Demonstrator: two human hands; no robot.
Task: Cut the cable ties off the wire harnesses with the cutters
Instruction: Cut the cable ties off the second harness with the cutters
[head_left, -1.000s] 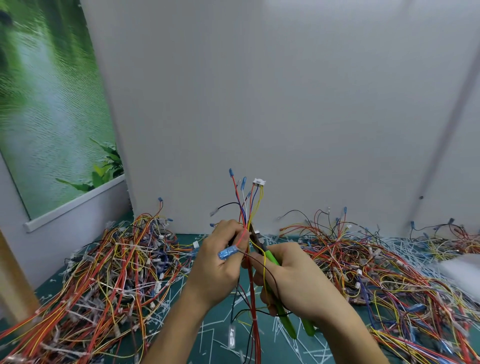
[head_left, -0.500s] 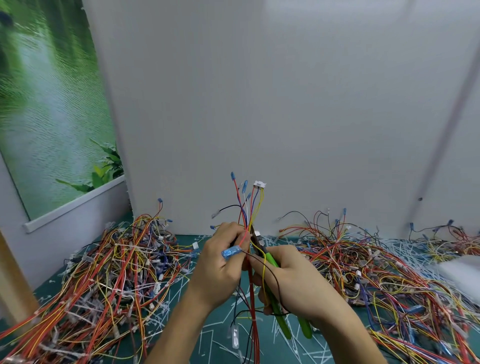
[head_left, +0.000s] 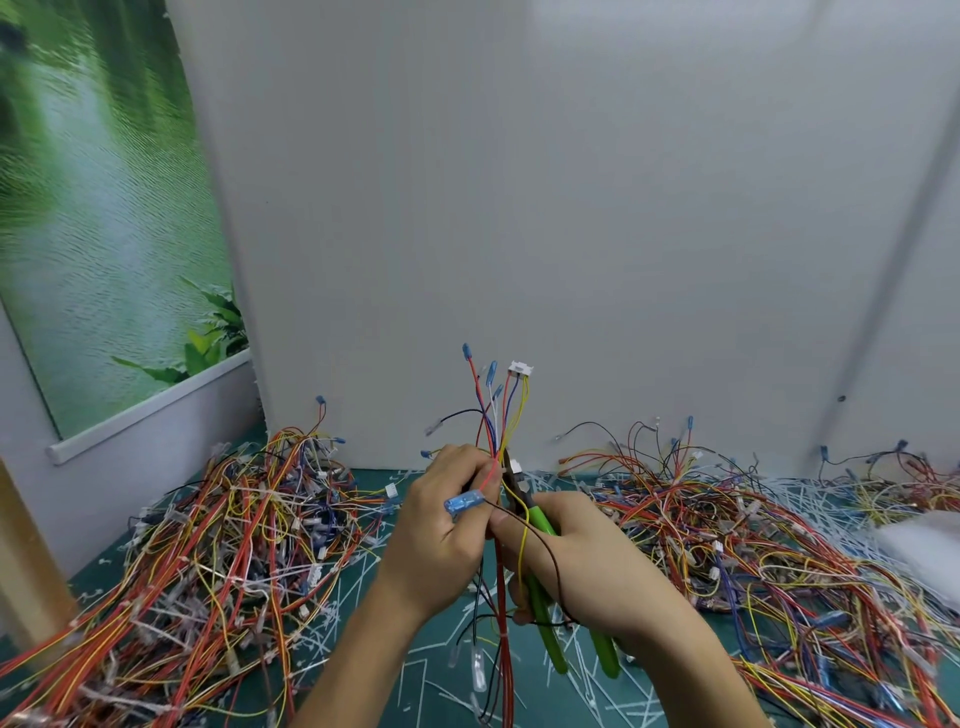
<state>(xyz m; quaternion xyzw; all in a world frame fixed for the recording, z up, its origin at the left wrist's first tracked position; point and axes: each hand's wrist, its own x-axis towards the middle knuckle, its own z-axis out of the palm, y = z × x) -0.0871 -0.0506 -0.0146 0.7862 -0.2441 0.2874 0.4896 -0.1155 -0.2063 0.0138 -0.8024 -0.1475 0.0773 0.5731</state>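
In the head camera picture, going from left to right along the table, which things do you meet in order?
Left pile of wire harnesses → left hand gripping a harness → green-handled cutters in the right hand → right pile of wire harnesses → white object at the right edge.

Green cutting mat under harness piles, cut ties.

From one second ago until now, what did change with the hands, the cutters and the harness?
Very little. The left hand and the harness it holds upright drifted slightly right, and the right hand shifted a touch with them. Nothing was taken hold of or let go. The green-handled cutters stay in the right hand, nose at the bundle beside the left fingertips; both wire piles lie unchanged.
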